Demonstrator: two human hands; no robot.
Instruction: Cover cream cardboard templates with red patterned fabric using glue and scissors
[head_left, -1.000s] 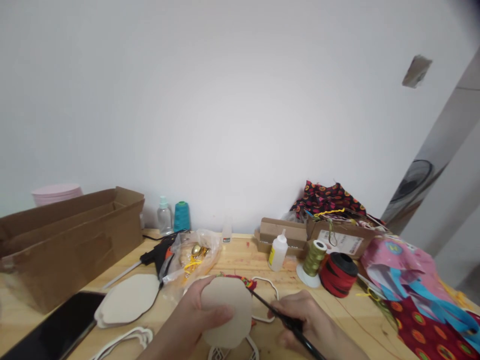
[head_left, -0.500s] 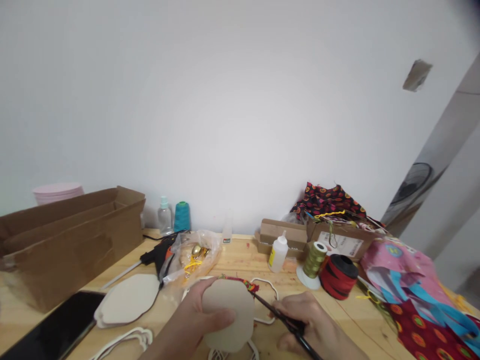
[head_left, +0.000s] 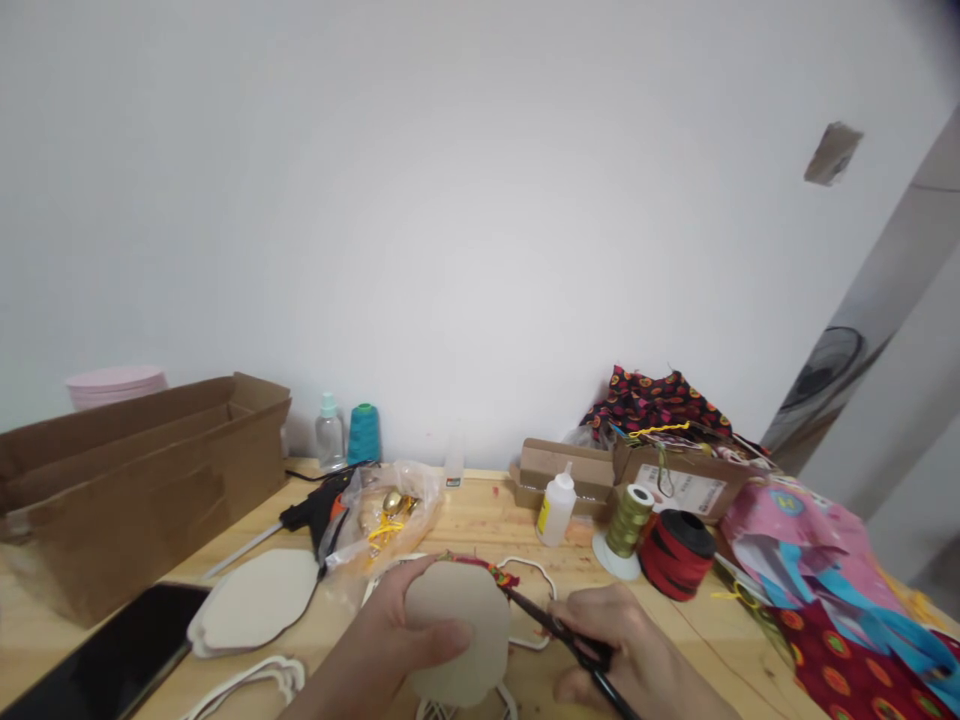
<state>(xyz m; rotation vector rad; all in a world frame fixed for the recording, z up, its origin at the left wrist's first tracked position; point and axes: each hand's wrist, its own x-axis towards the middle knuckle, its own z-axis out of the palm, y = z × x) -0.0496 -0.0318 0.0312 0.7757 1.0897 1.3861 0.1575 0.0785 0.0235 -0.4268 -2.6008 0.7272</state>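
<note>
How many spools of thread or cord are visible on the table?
3. A teal spool stands at the back by the wall; an olive-gold spool and a red-and-black spool sit side by side at right. Others may be hidden.

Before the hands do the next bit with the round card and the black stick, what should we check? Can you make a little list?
1. Left hand grips the beige card shape: ok.
2. Right hand holds the thin black tool: ok.
3. Tool tip meets the patterned fabric edge at the card's top: ok.
4. Glue on the tip: cannot tell.
5. White glue bottle upright and capped: ok.
6. Glue gun away from the hands: ok.
</note>
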